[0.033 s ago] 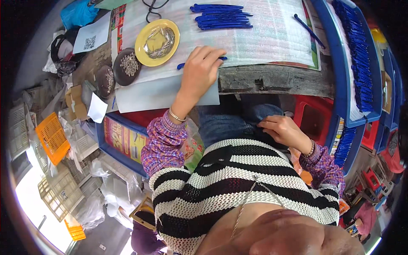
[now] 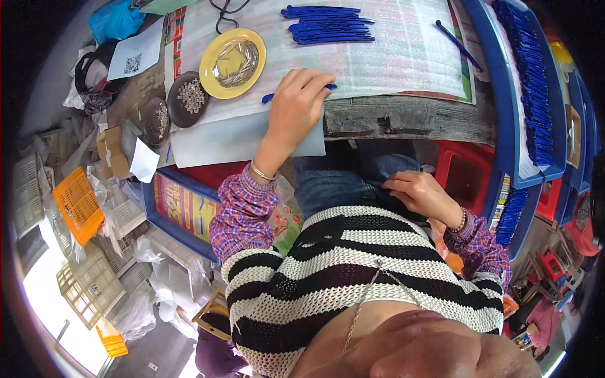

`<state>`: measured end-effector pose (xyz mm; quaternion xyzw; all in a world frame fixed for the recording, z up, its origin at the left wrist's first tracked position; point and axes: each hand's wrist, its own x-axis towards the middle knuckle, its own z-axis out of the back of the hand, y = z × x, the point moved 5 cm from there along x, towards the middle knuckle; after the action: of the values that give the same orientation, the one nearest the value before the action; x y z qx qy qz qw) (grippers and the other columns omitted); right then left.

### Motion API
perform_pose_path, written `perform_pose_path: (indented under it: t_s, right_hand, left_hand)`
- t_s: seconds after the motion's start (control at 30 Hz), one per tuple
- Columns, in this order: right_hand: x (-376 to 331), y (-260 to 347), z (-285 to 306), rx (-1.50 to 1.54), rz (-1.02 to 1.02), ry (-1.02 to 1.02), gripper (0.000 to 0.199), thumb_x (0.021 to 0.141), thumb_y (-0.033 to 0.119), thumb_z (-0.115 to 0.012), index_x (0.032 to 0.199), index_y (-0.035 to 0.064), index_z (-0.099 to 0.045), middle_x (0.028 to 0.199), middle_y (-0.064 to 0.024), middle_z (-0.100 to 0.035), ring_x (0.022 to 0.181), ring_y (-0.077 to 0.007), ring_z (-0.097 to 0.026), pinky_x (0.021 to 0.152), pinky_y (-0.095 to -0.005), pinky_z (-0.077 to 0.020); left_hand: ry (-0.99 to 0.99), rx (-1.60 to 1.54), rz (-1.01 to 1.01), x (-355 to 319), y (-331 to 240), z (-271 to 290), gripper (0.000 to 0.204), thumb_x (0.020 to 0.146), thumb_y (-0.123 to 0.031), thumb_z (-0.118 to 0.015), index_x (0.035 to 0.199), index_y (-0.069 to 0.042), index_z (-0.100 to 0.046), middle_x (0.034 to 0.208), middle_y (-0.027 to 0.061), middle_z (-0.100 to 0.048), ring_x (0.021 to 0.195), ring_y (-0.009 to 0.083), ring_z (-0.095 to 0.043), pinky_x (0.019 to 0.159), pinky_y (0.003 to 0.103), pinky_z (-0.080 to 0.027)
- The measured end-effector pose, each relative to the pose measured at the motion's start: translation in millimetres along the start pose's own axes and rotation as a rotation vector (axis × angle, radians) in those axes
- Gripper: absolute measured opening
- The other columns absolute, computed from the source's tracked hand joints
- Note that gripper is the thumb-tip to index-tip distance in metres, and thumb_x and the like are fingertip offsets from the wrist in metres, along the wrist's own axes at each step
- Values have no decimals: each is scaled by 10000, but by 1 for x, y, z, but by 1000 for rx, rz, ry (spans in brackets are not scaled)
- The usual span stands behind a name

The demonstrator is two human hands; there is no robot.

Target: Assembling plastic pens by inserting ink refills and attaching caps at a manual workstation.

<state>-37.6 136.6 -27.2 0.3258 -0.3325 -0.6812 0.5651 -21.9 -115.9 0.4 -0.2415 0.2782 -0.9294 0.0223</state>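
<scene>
On the padded white sheet [image 2: 391,69], near the table's front edge, my left hand [image 2: 298,107] bends its fingers over a slim blue plastic stick [image 2: 268,98]. Both ends of the stick show beside the hand; its middle is hidden. My right hand [image 2: 417,190] lies on my jeans at my lap, fingers loosely stretched and holding nothing visible. Beyond the left hand sits a pile of similar blue sticks [image 2: 331,28]. To its left is a yellow dish [image 2: 209,77] with thin metal pins, next to two dark dishes [image 2: 179,113] of small metal bits.
Another blue stick [image 2: 459,45] lies at the sheet's right. Beyond it a blue tray [image 2: 504,120] holds many more. A grey sheet [image 2: 246,140] overhangs the table's wooden edge [image 2: 409,118]. Below left is a blue crate [image 2: 151,205]; a red stool [image 2: 463,167] stands under the table.
</scene>
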Motion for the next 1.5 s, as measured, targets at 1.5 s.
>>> perform_pose_path:
  t_s: [1.5]
  right_hand:
    - [312, 110, -22, -594, 603, -93, 335, 725, -29, -552, 1050, 24, -610, 999, -83, -531, 905, -288, -549, 761, -406, -448]
  left_hand:
    - [-530, -947, 773, -154, 39, 92, 186, 829, 44, -592, 1011, 26, -622, 874, 57, -640, 693, 74, -564, 613, 197, -462]
